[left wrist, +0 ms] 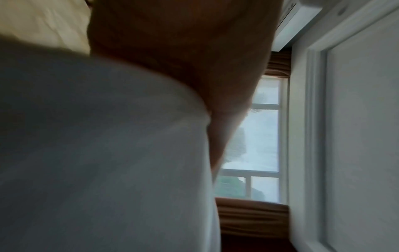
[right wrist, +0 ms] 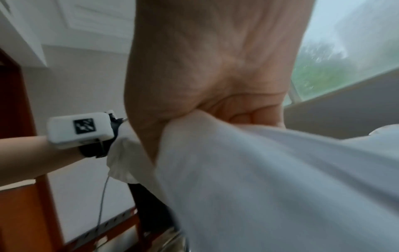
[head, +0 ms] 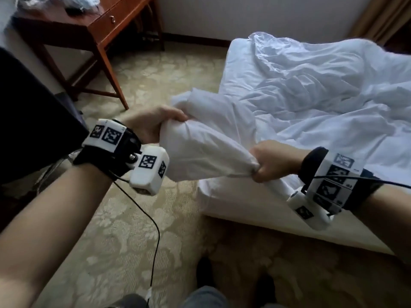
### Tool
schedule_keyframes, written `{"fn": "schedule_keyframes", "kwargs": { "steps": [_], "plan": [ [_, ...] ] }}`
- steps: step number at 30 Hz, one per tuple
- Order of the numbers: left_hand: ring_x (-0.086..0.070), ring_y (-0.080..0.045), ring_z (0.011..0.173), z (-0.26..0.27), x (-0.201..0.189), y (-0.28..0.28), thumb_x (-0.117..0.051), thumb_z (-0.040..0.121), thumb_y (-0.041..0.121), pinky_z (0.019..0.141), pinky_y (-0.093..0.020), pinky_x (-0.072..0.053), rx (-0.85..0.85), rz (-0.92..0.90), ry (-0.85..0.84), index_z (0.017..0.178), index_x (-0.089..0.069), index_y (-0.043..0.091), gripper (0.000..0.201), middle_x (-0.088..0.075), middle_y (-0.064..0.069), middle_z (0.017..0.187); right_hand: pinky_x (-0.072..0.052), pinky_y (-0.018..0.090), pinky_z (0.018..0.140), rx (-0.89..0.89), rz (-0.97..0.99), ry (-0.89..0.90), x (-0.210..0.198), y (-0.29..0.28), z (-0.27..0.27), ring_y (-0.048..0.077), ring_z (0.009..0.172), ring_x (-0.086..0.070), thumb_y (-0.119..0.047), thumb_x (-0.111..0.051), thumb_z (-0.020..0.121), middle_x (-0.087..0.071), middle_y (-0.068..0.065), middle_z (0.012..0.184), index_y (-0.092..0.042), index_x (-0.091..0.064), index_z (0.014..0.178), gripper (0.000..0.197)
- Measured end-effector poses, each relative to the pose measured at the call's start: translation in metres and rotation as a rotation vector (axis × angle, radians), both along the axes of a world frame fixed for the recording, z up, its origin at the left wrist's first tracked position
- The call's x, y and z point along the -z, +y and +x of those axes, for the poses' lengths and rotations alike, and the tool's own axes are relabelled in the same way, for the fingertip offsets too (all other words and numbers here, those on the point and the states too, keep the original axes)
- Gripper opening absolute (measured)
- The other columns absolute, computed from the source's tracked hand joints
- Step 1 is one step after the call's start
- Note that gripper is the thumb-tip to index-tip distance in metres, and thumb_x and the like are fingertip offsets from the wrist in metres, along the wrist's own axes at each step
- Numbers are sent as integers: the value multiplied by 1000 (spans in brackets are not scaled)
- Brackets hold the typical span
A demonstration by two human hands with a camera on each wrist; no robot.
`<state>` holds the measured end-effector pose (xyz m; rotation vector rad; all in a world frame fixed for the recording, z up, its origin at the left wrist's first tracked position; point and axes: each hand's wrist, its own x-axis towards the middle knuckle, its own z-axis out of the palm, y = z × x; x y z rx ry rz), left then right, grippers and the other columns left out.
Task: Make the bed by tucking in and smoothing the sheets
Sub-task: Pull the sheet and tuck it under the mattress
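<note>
Both hands grasp one bunched white duvet (head: pixel 206 150) at centre frame, beside the bed (head: pixel 233 203): the left hand (head: pixel 149 125) curls round its bulk, the right hand (head: pixel 273 161) clenches a gathered corner. Upper left stands a wooden desk (head: pixel 106 25) on patterned carpet (head: pixel 124 218).

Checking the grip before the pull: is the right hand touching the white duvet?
Touching. The head view shows the right hand fisted round a bunched edge of the white duvet.
</note>
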<state>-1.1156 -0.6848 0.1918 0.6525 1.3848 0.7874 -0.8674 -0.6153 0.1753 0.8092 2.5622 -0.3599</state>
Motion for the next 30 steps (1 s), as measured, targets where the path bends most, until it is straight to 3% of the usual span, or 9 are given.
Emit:
{"fn": "schedule_keyframes", "kwargs": {
  "steps": [4,7,10,12,14,17,21,25,30],
  "plan": [
    [-65,-28,95,-25,79,-34,-84,44,16,86,-37,-51,201,-314,2,115,-61,5,75,-67,-15,107,-33,24,47,-124,-136,-203,63,-35,-13,21,61,-47,-24,-65,73,-45,-2,56,-19,-41,55,30],
    [-61,-20,80,-25,145,-55,-76,52,19,76,-30,-49,219,-471,194,110,-61,6,61,-66,-10,94,-37,23,53,-117,-289,-291,122,-59,-25,23,74,-53,-20,-62,81,-62,10,83,-10,-60,85,11],
    [-56,-21,72,-23,205,-85,-71,76,16,58,-19,-50,246,-631,471,85,-60,5,17,-65,-12,90,-43,17,59,58,-521,-377,161,-64,-27,26,81,-60,-8,-56,86,-65,15,93,-2,-59,116,31],
    [-59,-29,105,-26,245,-103,-63,82,15,80,-23,-52,394,-708,715,108,-62,2,28,-60,-14,124,-42,12,52,130,-570,-395,170,-57,-24,21,71,-56,-5,-49,89,-63,14,87,0,-59,119,32],
    [-52,-25,122,-25,274,-115,-54,90,21,99,-28,-45,545,-743,902,128,-54,12,39,-52,-8,137,-47,20,72,185,-444,-345,176,-46,-13,24,92,-59,-12,-45,92,-64,12,110,-7,-61,118,30],
    [-50,-25,126,-8,273,-110,-44,98,21,103,-28,-38,410,-698,832,129,-54,6,36,-51,-12,138,-47,31,83,314,-326,-287,185,-31,12,25,101,-60,-16,-43,94,-65,8,112,-11,-62,115,29],
    [-59,-28,104,15,278,-85,-48,94,11,72,-34,-46,142,-590,684,72,-59,3,26,-63,-21,91,-45,24,60,570,-365,-270,201,-17,51,14,64,-56,-14,-43,94,-62,2,84,-7,-63,112,28],
    [-55,-31,118,32,289,-61,-48,94,13,95,-38,-45,-4,-506,607,118,-60,-2,31,-58,-16,124,-46,23,58,767,-438,-204,222,-16,84,17,64,-57,-15,-45,94,-63,2,78,-3,-63,110,26],
    [-56,-28,112,68,293,-44,-46,95,14,84,-39,-48,-71,-473,493,115,-58,-1,28,-55,-15,124,-37,20,41,1049,-515,12,241,-26,115,16,52,-50,-10,-48,94,-57,3,66,-3,-58,97,13]
  ]
}}
